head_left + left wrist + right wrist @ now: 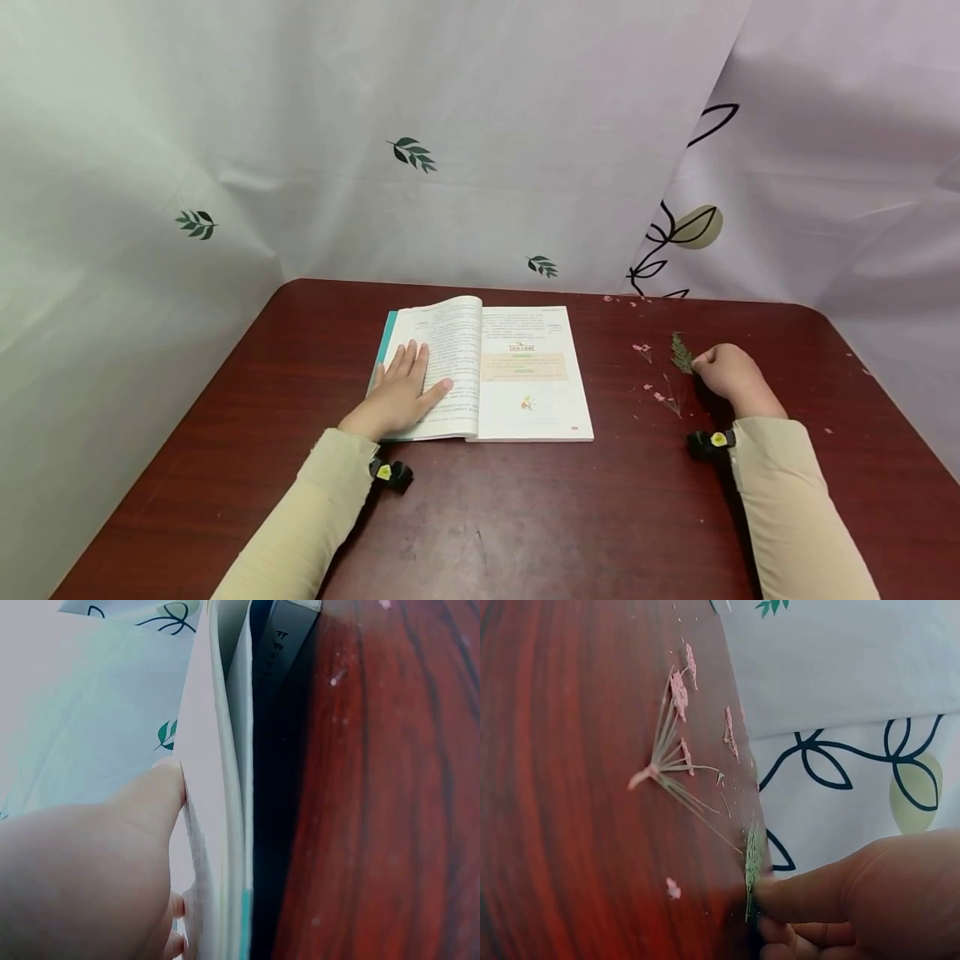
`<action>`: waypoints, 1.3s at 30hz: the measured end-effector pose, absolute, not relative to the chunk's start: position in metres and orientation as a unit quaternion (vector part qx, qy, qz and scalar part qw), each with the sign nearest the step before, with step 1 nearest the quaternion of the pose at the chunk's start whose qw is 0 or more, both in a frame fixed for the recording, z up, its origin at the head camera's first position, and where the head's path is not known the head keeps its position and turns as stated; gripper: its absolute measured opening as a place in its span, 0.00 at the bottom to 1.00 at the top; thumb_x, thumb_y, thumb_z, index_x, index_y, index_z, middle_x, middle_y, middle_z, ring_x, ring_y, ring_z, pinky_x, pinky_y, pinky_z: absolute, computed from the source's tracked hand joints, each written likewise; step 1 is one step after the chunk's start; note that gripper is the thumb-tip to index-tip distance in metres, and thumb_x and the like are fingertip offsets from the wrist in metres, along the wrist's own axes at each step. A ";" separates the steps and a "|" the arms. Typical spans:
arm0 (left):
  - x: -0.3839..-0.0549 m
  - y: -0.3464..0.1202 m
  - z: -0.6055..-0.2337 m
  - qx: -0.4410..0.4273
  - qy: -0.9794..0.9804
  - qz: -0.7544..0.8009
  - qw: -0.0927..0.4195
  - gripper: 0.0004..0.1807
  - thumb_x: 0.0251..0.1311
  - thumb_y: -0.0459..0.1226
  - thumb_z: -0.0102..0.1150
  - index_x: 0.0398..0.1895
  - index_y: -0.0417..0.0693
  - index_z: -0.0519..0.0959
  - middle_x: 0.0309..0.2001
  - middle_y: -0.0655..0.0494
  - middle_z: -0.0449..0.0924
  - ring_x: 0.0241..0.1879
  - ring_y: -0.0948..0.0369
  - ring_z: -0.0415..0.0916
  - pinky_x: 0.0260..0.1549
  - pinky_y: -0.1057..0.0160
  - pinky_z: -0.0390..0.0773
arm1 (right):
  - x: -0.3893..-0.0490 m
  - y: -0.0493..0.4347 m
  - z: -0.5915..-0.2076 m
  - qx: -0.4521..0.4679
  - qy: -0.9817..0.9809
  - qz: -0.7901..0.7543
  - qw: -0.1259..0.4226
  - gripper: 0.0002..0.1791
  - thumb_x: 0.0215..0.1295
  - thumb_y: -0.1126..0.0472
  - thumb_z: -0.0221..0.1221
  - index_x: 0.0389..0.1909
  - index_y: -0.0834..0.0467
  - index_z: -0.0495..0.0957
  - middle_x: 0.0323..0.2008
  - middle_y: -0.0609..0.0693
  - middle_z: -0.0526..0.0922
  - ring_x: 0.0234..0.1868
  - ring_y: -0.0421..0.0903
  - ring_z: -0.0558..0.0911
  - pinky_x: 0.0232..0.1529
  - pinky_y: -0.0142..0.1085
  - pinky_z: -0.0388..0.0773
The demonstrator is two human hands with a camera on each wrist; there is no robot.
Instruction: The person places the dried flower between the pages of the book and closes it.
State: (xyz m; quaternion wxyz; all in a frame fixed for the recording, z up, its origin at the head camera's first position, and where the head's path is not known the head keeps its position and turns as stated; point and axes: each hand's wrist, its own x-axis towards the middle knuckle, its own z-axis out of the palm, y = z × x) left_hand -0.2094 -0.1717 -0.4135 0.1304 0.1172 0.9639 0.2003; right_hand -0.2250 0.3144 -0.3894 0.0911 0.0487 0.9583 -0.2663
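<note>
An open book (525, 417) with a teal cover edge lies on the dark red table. Fingers spread, my left hand (401, 396) rests flat on its left page; the left wrist view shows the thumb along the page and the book's edge side-on. Off to the right, my right hand (727, 371) pinches a green fern-like leaf (681, 353) at its lower end between thumb and finger. In the right wrist view the leaf (752, 862) stands up from the fingertips. Beside it lies a dried pink flower sprig (654, 769) with thin spreading stems.
A smaller pink flower (642, 350) and scattered petals (630, 301) lie between the book and the table's back edge. Behind the table (540, 517) hangs a pale curtain (480, 200) with printed leaves. A dark strap (393, 475) sits on each wrist.
</note>
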 end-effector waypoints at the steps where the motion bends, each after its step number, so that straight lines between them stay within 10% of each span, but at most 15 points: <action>1: -0.209 -0.172 -0.414 0.116 0.964 0.201 0.132 0.48 0.76 0.62 0.37 0.81 0.37 0.38 0.81 0.40 0.29 0.80 0.44 0.24 0.73 0.36 0.29 | -0.225 0.314 -0.389 0.045 0.959 -0.266 0.090 0.20 0.75 0.63 0.44 0.24 0.64 0.77 0.36 0.66 0.78 0.25 0.50 0.71 0.34 0.44 0.69; 5: -0.209 -0.172 -0.414 0.117 0.963 0.203 0.130 0.48 0.76 0.62 0.38 0.81 0.37 0.38 0.81 0.39 0.29 0.80 0.43 0.24 0.72 0.35 0.29 | -0.226 0.316 -0.390 0.041 0.958 -0.271 0.091 0.22 0.76 0.63 0.43 0.20 0.61 0.73 0.25 0.58 0.74 0.23 0.48 0.69 0.33 0.43 0.69; 16: -0.211 -0.171 -0.411 0.119 0.964 0.199 0.130 0.48 0.76 0.62 0.36 0.81 0.37 0.38 0.81 0.39 0.29 0.80 0.43 0.24 0.72 0.35 0.29 | -0.223 0.316 -0.394 0.038 0.953 -0.302 0.003 0.16 0.78 0.63 0.45 0.46 0.74 0.72 0.43 0.73 0.76 0.39 0.62 0.77 0.36 0.49 0.74; 39: -0.212 -0.172 -0.414 0.119 0.965 0.196 0.129 0.48 0.76 0.62 0.36 0.81 0.37 0.39 0.81 0.39 0.30 0.80 0.43 0.25 0.72 0.35 0.30 | -0.224 0.316 -0.391 0.094 0.852 -0.515 -0.016 0.27 0.72 0.59 0.62 0.62 0.75 0.73 0.27 0.32 0.84 0.30 0.30 0.84 0.35 0.28 0.83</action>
